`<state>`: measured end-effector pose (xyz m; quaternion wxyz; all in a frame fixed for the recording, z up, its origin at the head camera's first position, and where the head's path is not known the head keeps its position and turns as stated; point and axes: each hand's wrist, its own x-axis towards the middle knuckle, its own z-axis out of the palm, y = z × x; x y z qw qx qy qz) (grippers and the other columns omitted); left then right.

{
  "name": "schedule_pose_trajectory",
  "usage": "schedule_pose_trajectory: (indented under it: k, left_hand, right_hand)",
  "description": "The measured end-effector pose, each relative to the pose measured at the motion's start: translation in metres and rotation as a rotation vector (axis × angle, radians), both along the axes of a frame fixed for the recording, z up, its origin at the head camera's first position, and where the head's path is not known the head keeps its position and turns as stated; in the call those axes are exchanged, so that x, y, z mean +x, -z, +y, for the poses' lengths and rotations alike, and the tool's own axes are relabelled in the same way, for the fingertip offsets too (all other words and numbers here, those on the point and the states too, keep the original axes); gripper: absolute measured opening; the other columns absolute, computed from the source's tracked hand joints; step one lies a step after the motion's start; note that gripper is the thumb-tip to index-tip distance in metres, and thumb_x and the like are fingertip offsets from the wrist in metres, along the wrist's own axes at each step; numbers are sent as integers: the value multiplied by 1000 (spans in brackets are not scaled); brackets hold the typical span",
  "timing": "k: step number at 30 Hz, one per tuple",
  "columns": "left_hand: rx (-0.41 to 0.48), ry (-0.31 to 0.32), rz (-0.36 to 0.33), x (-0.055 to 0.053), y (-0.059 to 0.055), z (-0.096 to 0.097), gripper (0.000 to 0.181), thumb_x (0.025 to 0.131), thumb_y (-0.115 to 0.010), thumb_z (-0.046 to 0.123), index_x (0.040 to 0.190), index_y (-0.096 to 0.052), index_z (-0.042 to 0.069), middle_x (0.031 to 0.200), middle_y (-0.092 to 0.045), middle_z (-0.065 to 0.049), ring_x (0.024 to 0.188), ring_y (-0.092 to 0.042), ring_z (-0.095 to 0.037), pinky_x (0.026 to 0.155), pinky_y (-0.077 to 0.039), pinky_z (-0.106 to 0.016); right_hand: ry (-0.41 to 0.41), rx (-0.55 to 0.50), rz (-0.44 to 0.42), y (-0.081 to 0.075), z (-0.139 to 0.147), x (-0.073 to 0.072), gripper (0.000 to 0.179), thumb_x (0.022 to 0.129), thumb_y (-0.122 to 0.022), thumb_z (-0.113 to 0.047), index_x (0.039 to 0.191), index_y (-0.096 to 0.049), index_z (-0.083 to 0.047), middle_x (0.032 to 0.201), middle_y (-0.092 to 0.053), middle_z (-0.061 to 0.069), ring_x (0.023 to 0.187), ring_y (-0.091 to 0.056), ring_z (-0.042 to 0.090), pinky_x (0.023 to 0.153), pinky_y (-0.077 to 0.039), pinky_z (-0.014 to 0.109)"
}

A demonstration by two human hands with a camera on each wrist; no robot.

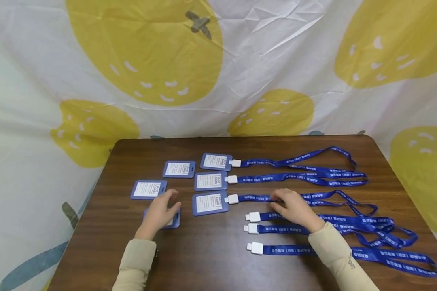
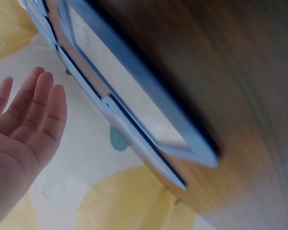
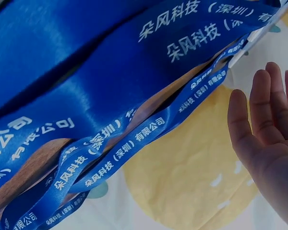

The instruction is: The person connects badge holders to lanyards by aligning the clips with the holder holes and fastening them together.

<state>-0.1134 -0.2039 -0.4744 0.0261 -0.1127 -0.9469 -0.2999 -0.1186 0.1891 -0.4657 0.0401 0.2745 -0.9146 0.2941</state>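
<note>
My left hand (image 1: pixel 159 213) hovers over a blue ID card holder (image 1: pixel 175 222) in the head view and hides part of it. In the left wrist view its fingers (image 2: pixel 52 115) are loosely extended beside the holder's blue frame (image 2: pixel 201 155), holding nothing. My right hand (image 1: pixel 293 206) is above the blue lanyards, over the strap (image 1: pixel 253 198) of the nearest joined badge (image 1: pixel 210 203). The right wrist view shows relaxed, slightly bent fingers (image 3: pixel 261 103) apart from the printed blue straps (image 3: pixel 129 143). A loose lanyard's white clip (image 1: pixel 254 217) lies left of this hand.
Two more joined badges (image 1: pixel 210 181) (image 1: pixel 215 161) lie behind, their straps stretching right. Two separate card holders (image 1: pixel 148 189) (image 1: pixel 179 169) lie at the left. Two other loose lanyards (image 1: pixel 253 228) (image 1: pixel 256 248) lie nearer the front. A lemon-patterned cloth (image 1: pixel 269 52) hangs behind the brown table (image 1: pixel 211 258).
</note>
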Motion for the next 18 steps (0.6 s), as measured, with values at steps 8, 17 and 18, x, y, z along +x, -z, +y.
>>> schedule_pose_trajectory:
  k: [8,17,18]
  left_hand:
    - [-164,-5,87,3,8,-16,32,72,-72,8,101,-62,-1,96,-63,-17,92,-57,-37,79,-44,-49]
    - [-265,-28,-77,7,8,-30,61,64,-80,24,117,-58,5,114,-53,-23,104,-44,-42,79,-37,-58]
    - [-267,-26,-93,7,8,-31,64,63,-81,26,118,-57,5,116,-52,-23,105,-43,-42,78,-37,-58]
  right_hand:
    - [-26,33,-27,0,-9,4,21,82,-66,-8,100,-63,2,90,-65,10,80,-58,19,71,-49,36]
    - [-50,94,-55,1,-18,6,25,83,-65,-11,104,-63,1,87,-63,5,76,-57,17,68,-49,33]
    - [-52,100,-53,1,-19,6,25,83,-65,-11,104,-63,1,86,-63,5,76,-56,16,67,-49,33]
